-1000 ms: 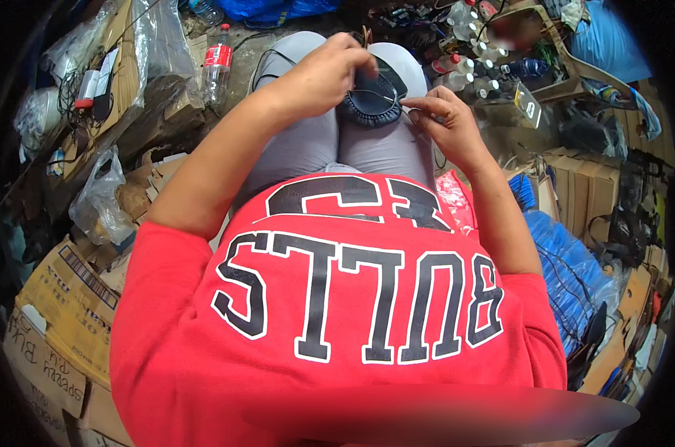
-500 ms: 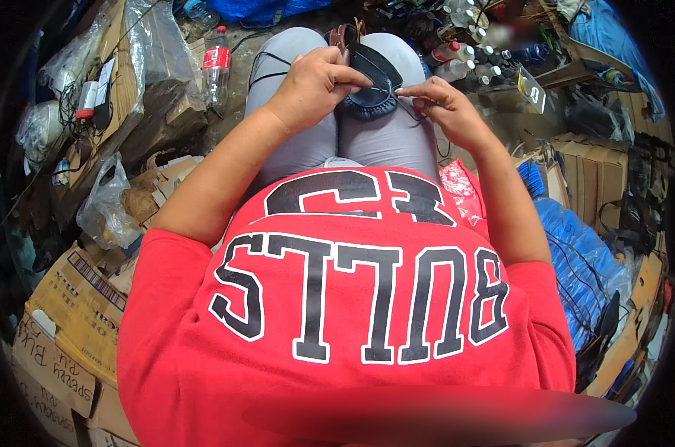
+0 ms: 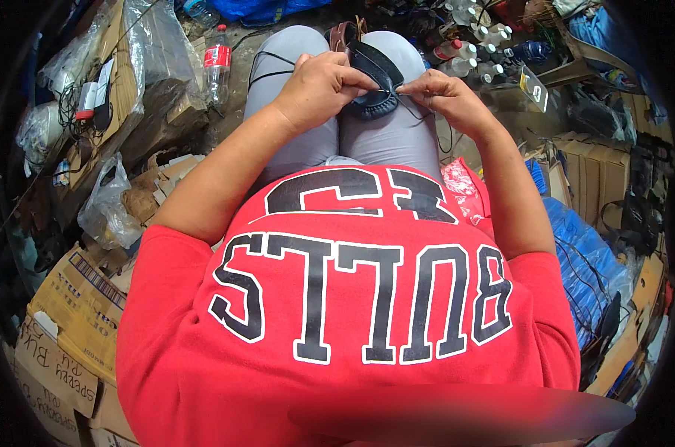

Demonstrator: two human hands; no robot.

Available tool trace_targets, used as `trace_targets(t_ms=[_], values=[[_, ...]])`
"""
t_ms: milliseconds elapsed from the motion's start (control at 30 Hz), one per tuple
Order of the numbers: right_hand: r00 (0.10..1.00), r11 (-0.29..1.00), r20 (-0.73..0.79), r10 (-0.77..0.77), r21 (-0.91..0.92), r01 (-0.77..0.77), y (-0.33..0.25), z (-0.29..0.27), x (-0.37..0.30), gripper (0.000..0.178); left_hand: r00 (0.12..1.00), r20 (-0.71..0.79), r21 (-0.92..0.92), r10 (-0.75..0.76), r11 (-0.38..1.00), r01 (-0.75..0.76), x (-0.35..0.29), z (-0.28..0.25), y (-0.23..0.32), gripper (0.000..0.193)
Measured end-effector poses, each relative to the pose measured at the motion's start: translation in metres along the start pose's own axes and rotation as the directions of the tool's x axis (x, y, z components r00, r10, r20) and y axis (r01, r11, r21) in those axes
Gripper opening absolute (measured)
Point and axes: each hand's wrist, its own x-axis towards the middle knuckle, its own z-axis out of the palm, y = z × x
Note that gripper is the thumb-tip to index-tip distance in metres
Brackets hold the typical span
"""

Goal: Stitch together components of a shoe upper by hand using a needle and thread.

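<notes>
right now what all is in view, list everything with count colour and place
round pad: one, black, on the lap between both hands
thin cord: one, black, looping over the left thigh
plastic bottle: one, clear with red label, on the ground left of the knees
small bottles: several, pale with red or white caps, upper right
cardboard boxes: a few, brown, lower left
plastic bag: one, clear, left of the left arm
blue sheet: one, lower right
red packet: one, by the right elbow
left hand: on the pad's left edge
right hand: pinching at the pad's right edge
</notes>
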Motion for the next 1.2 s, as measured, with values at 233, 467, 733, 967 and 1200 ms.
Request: trace_targets(t_ms=[233,467,733,967,1200], values=[[0.997,0.999,0.075,0.003,0.051,-0.007,0.0,-0.003,0.01,0.028,0.996,0.083,-0.21,-0.029,0.977,0.046,0.024,0.004,-0.008,0.018],[0.991,0.988,-0.041,0.125,0.095,-0.121,-0.009,0.006,-0.004,0.027,0.991,0.123,0.007,0.042,0.999,-0.043,0.013,-0.008,0.005,0.026],[0.987,0.93,-0.053,0.151,0.347,-0.124,-0.013,0.014,0.001,0.028,0.87,0.23,-0.421,-0.436,0.761,0.493,0.013,0.016,0.01,0.015],[0.982,0.975,-0.072,0.175,0.151,-0.163,-0.019,0.012,0.007,0.014,0.914,0.271,-0.16,-0.3,0.923,0.351,0.029,0.011,0.021,0.011],[0.992,0.972,-0.049,0.119,0.208,-0.106,-0.015,-0.005,0.002,0.012,0.979,0.201,0.146,0.037,0.987,-0.067,0.027,-0.015,0.02,0.007]])
